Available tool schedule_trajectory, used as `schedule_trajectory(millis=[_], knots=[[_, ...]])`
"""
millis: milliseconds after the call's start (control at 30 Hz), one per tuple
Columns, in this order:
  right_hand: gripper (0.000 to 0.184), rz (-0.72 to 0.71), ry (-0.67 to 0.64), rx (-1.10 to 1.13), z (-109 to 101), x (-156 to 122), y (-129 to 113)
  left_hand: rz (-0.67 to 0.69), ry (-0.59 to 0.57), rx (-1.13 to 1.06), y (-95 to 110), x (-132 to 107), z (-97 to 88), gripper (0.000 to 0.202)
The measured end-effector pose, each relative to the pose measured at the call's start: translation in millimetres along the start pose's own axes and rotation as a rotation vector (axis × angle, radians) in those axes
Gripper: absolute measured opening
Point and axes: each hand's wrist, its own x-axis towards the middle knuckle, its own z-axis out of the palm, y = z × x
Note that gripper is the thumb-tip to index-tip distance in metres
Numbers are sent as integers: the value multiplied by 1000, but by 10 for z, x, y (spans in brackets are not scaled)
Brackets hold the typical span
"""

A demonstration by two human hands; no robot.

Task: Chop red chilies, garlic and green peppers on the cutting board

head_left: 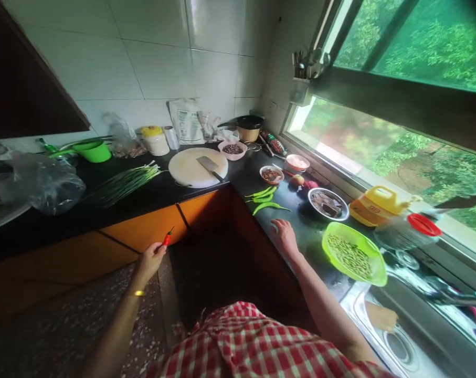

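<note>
My left hand (149, 260) is raised in front of the orange cabinets and pinches a small red chilli (167, 239) by its stem. My right hand (284, 236) lies flat on the black counter (238, 181), fingers stretched out, holding nothing. Just beyond its fingertips lie several long green chillies (266, 198). To its right stands a green colander (353, 254) full of pale beans.
A round white cutting board (190, 170) with a cleaver (210, 167) sits in the corner, green chives (127, 181) to its left. Bowls (328, 203), a yellow oil jug (375, 207) and a red-lidded jar (413, 228) line the window side. A steel sink (403, 336) is at bottom right.
</note>
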Motion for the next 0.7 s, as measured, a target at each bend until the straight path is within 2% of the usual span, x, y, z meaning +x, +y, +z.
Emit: schedule_trajectory(millis=[100,200,367,500,600,700], knots=[[29,-40,-66,35,300,587,-320,24,48,161,185,403,-113,27],[29,-73,-124,95,694,1235,-596,81,80,316,452,910,-89,25],[25,-99,-237,193,1516,2420,-1011,207,65,540,815,1976,134,27],[28,-9,-395,289,2145,3344,-1269,221,42,616,949,2801,348,26],[43,105,-453,439,2528,3799,-1405,179,22,616,975,3280,495,26],[46,157,-502,498,2771,3983,-1432,126,-22,582,976,3651,632,25]])
